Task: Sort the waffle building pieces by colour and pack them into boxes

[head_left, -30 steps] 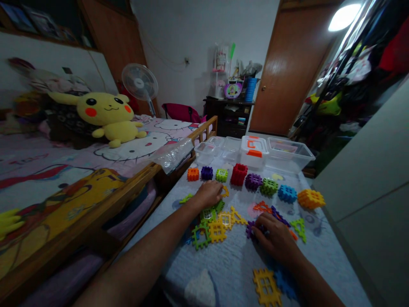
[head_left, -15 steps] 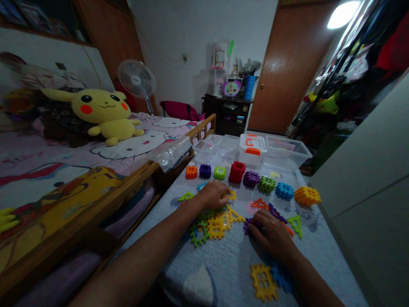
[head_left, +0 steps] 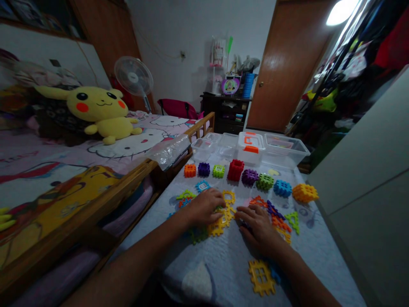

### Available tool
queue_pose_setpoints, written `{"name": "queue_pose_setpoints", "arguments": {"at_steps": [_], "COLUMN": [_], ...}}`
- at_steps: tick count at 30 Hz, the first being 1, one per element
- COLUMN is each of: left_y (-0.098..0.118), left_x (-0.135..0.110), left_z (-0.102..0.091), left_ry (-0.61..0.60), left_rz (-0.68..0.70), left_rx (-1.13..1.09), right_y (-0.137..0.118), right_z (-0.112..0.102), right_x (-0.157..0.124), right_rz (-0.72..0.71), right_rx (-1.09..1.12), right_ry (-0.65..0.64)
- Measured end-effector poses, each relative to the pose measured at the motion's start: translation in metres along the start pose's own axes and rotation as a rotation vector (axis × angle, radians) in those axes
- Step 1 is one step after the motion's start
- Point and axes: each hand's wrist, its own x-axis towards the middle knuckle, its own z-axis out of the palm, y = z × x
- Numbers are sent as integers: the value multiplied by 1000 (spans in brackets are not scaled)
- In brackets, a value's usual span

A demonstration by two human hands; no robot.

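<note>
Head view, one table point(head_left: 223, 256), spread with a pale blue cloth; we list its contents from large to small.

Clear plastic boxes, far end: one wide and open point(head_left: 286, 150), one lidded with orange clasps point(head_left: 251, 149), others beside them at the left. We see no loose pieces in the lidded one, though its walls are hazy.

Row of eight compact blocks, one colour each, set apart before the boxes: yellow point(head_left: 305, 193), red point(head_left: 235, 170), blue point(head_left: 283, 188), green point(head_left: 265, 182), purple point(head_left: 249, 177), orange point(head_left: 190, 171), dark violet point(head_left: 203, 169), lime point(head_left: 218, 171). We judge this portion finished; whether joined or merely stacked, we cannot tell.

Loose flat pieces, two scattered groups near the hands: we judge these the portion outstanding.

Hands, two, bare. Left hand point(head_left: 207, 207): palm down over the left group, fingers curled; its grip is hidden, so we cannot tell. Right hand point(head_left: 259, 226): reaching in from the right, fingers bent and pointing left, tips just beside yellow pieces point(head_left: 227, 216); we cannot tell whether it grasps anything beneath.

Single pieces: yellow window tile point(head_left: 262, 277), lying flat nearest us; blue window tile point(head_left: 202, 186), beyond the left hand; lime triangle point(head_left: 292, 221), right of the right hand.
</note>
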Motion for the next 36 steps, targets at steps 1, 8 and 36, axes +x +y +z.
{"name": "queue_pose_setpoints", "arguments": {"at_steps": [1,8,36], "left_y": [5,26,26], "left_x": [-2,3,5], "left_z": [1,21,27], "left_ry": [-11,-46,-5], "left_rz": [-7,-111,-26], "left_rx": [24,206,70], "right_y": [-1,-3,25], "right_z": [0,2,-6], "right_x": [1,4,-3], "right_rz": [7,87,204], "right_rx": [4,-10,-149], "right_ry": [-8,10,165]}}
